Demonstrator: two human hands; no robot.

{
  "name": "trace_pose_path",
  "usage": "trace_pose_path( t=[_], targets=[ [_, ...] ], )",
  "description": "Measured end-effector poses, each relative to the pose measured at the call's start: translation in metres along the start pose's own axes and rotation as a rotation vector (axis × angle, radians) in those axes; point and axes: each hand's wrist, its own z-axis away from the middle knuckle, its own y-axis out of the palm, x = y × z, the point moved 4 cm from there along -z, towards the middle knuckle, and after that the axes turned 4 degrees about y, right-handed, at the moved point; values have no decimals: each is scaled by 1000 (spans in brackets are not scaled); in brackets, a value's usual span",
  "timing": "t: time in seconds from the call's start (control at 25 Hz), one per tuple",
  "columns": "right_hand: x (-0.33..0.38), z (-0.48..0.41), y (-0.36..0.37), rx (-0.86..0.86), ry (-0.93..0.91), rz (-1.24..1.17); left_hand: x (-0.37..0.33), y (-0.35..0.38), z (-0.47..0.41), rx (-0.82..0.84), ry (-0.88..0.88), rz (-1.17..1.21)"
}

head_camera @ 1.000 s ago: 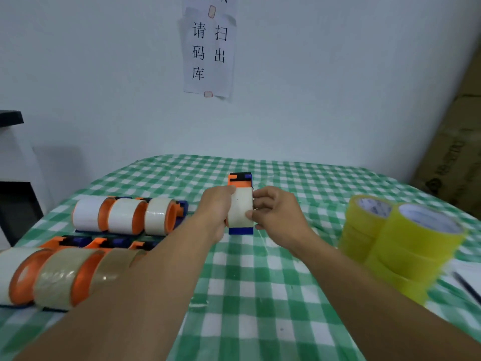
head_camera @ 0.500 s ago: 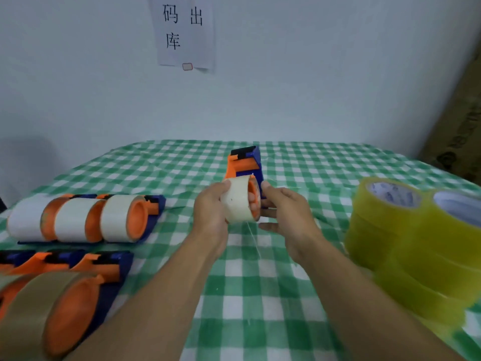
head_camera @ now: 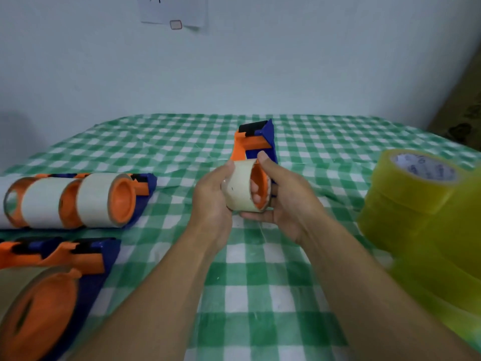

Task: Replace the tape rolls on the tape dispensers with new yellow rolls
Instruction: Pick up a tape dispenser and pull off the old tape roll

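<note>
On the wall (head_camera: pixel 312 61) hung a sheet of paper (head_camera: pixel 173 10), cut by the top edge; only the lower strokes of one black character and a small red rounded frame were visible, so nothing could be read. The core of the top yellow roll carried a bluish printed label, too blurred to read, and the dark print on the cardboard box (head_camera: pixel 466 121) at the far right was also unclear. The tape dispenser (head_camera: pixel 256 142) was in the middle of the table, above the green and white checked cloth (head_camera: pixel 260 295), held between both hands. It had a blue body, an orange frame and a black piece at its far end, and a pale roll (head_camera: pixel 240 186) sat on its orange hub. The left hand (head_camera: pixel 212 201) gripped this roll from the left side, with the thumb over the top. The right hand (head_camera: pixel 283 196) held it from the right, thumb on the upper edge and fingertips curled into the hub. The yellow rolls (head_camera: pixel 416 199) stood stacked at the right. More dispensers with white rolls (head_camera: pixel 99 201) lay in a row at the left, and others with brownish rolls (head_camera: pixel 39 308) were nearer.
</note>
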Motion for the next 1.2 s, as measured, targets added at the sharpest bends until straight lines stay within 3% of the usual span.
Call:
trace_pose_path(
  t=[0.88,1.08,1.2],
  targets=[
    [-2,5,-1,70,-73,42,-2,-9,8,-14,-105,154],
    [3,13,-1,255,-286,311,-4,-11,8,-67,-100,227],
    [2,14,1,219,-426,507,-5,-13,9,-73,-122,237]
  ],
)
